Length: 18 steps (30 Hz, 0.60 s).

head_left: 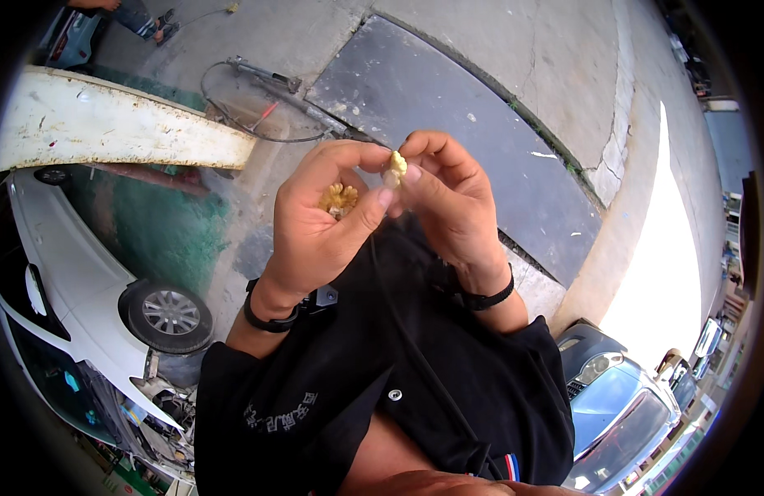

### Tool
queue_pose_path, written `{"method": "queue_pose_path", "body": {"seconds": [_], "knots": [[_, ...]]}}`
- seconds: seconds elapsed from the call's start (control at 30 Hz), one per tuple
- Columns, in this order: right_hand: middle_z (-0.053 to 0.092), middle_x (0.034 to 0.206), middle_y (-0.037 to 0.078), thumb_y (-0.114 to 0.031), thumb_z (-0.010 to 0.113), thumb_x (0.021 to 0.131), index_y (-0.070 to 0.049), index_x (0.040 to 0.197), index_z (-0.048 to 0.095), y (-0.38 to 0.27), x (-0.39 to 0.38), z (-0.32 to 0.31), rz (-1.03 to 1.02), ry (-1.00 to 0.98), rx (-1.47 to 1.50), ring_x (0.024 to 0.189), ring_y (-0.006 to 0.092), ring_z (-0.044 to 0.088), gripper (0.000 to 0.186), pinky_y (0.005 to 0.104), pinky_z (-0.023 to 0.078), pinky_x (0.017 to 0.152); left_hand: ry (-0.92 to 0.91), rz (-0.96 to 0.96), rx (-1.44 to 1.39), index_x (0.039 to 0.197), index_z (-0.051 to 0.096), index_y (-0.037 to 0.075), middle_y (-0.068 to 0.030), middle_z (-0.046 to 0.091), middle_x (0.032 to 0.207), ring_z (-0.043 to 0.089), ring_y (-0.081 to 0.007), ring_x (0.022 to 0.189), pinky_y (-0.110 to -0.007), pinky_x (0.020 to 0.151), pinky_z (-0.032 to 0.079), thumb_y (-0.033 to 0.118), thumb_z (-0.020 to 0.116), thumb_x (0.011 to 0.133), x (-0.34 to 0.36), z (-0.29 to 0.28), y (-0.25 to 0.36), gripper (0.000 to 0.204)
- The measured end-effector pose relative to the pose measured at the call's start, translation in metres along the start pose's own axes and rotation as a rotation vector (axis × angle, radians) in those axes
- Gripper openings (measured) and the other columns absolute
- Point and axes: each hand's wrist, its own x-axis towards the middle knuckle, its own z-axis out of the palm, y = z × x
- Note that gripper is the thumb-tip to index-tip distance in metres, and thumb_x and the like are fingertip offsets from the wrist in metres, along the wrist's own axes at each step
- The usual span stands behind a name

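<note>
My left hand (324,215) is closed loosely round a golden-brown, ridged piece (338,199) that looks like walnut kernel, cupped in its palm. My right hand (444,198) pinches a small, pale yellow, lumpy piece (397,166) between thumb and fingers, upper middle of the view. The left index finger and thumb tip come close to or touch this pale piece from the other side. Both hands are raised in front of the dark shirt, with a black band on each wrist.
A white car (76,248) with opened front stands left, below a rusty white beam (126,112). A tool with a hose (266,74) lies beside a grey floor plate (464,107). A silver-blue car (613,413) is lower right. A person's leg (142,21) shows top left.
</note>
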Motion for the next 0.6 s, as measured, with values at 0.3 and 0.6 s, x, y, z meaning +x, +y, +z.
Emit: {"method": "queue_pose_path", "body": {"seconds": [0.3,0.6], "knots": [[0.071,0.113,0.013,-0.006,0.063,0.103,0.005,0.123,0.062,0.001,0.004,0.006,-0.152,-0.014,-0.148,0.102,0.0186,0.07,0.023,0.0334,0.059,0.091,0.092,0.226,0.313,0.1,0.071,0.002,-0.0076,0.07,0.095,0.066,-0.0167,0.079,-0.027,0.065,0.053,-0.008,0.076,0.082,0.012,0.001,0.006,0.021],[0.072,0.116,0.013,-0.005,0.064,0.102,0.006,0.125,0.064,0.006,0.003,0.002,-0.147,0.0,-0.169,0.106,0.0175,0.069,0.025,0.0327,0.058,0.092,0.141,0.243,0.425,0.098,0.072,0.003,-0.0075,0.071,0.094,0.067,-0.0157,0.073,-0.026,0.054,0.052,-0.008,0.078,0.08,0.013,0.004,0.011,0.022]]}}
